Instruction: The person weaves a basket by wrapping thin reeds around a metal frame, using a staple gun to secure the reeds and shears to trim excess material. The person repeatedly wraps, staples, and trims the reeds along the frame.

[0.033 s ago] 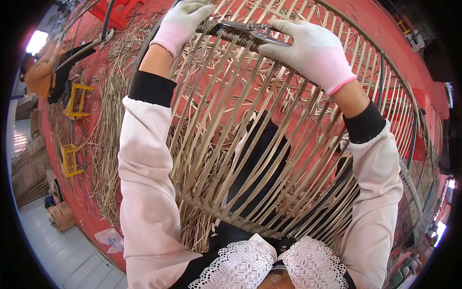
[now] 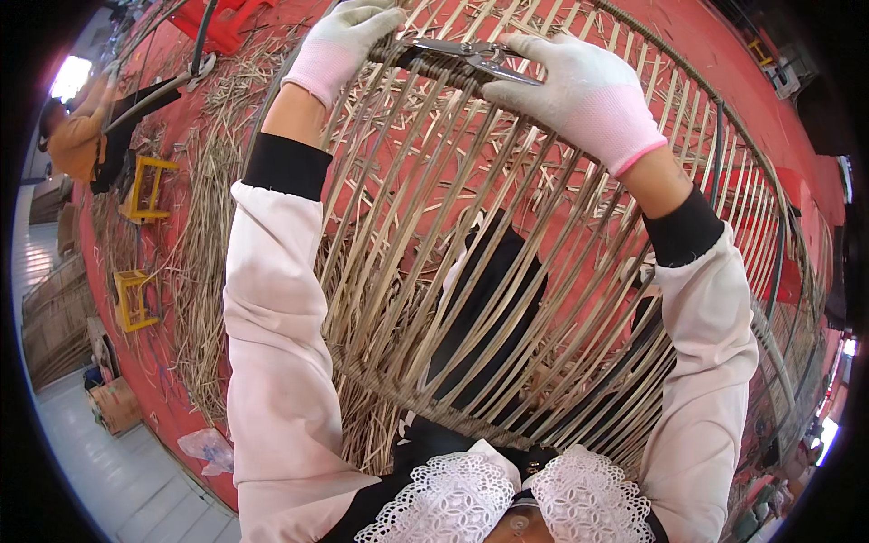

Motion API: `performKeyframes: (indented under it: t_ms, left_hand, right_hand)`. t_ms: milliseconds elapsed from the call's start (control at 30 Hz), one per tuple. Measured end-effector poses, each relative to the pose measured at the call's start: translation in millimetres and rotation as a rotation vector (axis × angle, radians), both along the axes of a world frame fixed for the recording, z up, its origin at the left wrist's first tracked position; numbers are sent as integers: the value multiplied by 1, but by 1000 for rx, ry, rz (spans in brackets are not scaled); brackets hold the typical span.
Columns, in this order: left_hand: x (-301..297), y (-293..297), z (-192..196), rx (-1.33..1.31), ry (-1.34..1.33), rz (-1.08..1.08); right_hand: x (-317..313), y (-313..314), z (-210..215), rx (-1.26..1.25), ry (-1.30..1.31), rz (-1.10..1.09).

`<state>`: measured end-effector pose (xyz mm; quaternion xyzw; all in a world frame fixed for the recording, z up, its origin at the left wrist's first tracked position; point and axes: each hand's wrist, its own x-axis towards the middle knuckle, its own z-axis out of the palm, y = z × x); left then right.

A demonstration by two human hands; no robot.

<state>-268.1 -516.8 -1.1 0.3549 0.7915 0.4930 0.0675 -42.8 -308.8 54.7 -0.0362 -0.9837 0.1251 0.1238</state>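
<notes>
Both my hands wear white gloves with pink cuffs and are at the top of the view. My right hand (image 2: 579,90) closes round the handles of silver metal pliers (image 2: 475,54). The jaws point left and lie along the dark wrapped rim (image 2: 444,74) of a large woven frame. My left hand (image 2: 353,41) curls over the same rim, just left of the pliers' tip; its fingers are partly cut off by the picture edge. Many thin cane strips (image 2: 489,208) run from this rim down towards my lap, spaced apart like slats.
Loose cane scraps (image 2: 204,271) are strewn over the red floor (image 2: 172,380). Two small yellow stools (image 2: 136,299) stand at the left, near a person in an orange top (image 2: 77,145). The frame's curved outer edge (image 2: 760,136) spreads to my right. A clear plastic bag (image 2: 206,448) lies lower left.
My right hand and the pliers have shifted very slightly to the left. Both grips are unchanged.
</notes>
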Motion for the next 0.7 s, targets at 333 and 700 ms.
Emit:
performKeyframes:
  t_ms: [333, 700]
  left_hand:
    - [-5, -8, 6, -8, 6, -132]
    - [-17, -13, -3, -78, 253, -172]
  right_hand:
    - [-35, -12, 5, 112, -75, 62]
    - [-38, -25, 5, 199, -96, -10]
